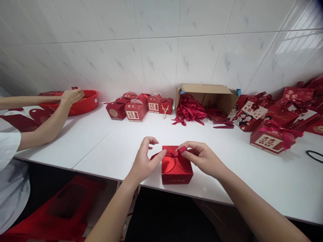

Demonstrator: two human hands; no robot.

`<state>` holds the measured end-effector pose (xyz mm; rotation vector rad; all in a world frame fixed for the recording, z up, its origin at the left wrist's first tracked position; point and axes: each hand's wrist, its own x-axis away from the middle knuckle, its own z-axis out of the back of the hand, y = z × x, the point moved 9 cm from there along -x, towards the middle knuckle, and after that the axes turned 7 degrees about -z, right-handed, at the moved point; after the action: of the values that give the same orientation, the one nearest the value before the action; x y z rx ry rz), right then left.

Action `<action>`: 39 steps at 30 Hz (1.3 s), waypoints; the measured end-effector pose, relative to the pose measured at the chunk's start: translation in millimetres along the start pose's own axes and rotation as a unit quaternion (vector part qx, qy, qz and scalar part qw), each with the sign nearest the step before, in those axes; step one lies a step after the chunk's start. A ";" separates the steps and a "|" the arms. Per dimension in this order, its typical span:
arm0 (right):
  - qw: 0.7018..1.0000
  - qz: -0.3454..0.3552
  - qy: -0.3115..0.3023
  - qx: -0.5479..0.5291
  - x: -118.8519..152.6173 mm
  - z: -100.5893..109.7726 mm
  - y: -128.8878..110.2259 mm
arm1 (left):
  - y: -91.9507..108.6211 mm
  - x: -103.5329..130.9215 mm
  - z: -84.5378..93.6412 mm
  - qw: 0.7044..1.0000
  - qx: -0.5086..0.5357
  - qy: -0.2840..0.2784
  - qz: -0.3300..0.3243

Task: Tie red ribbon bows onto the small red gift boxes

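A shiny red gift box [177, 173] with overlapping curved top flaps stands near the table's front edge, between my two hands. A dark red ribbon [182, 150] crosses its top and gathers at the middle. My right hand [202, 156] pinches a loop of this ribbon between thumb and fingers. On the other side, my left hand [146, 158] has its fingers apart and curved, with the thumb tip at the ribbon by the box's left top edge. Part of the ribbon's left end is hidden behind that thumb.
Several red boxes [135, 111] stand by the tiled wall. A cardboard box [205, 88] on its side holds red ribbons [191, 109]. Finished-looking boxes with bows [271, 137] crowd the right. At left, a co-worker's hands [73, 96] reach into a red basin [88, 104].
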<state>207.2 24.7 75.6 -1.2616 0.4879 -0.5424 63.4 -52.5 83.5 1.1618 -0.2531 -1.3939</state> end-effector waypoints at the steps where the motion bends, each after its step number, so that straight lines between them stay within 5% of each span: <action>1: 1.000 -0.006 -0.010 -0.013 0.1 -2.7 1.1 | -15.3 1.1 -2.3 0.999 0.003 -0.003 0.042; 6: 1.000 -0.003 0.023 0.003 -1.3 -7.9 1.8 | -44.0 10.3 -30.2 0.973 0.095 -0.133 0.160; 12: 0.971 -0.016 0.188 0.147 -3.2 2.8 3.7 | -2.5 9.1 0.2 0.979 0.139 -0.098 0.116; 16: 0.972 0.014 0.147 0.184 -2.9 -7.7 -7.1 | 36.4 -5.1 2.8 0.976 0.174 -0.113 0.072; 20: 0.980 0.076 0.063 0.172 4.3 -23.8 -20.0 | 52.5 -32.9 -15.1 0.963 0.234 -0.124 0.054; 25: 0.988 0.038 0.081 0.124 2.4 -22.1 -10.6 | 36.6 -48.1 -29.5 0.964 0.235 -0.121 0.040; 33: 0.992 0.049 0.100 0.057 0.9 -19.0 -5.0 | 9.5 -9.5 -11.0 0.992 0.084 -0.098 -0.005; 39: 0.987 0.039 0.152 -0.018 5.3 -15.2 3.2 | 11.9 10.1 -14.0 0.993 0.111 -0.043 -0.007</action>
<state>202.3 10.7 68.7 -1.1938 0.8030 -0.6668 83.8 -57.1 81.0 1.2888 -0.4707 -1.4569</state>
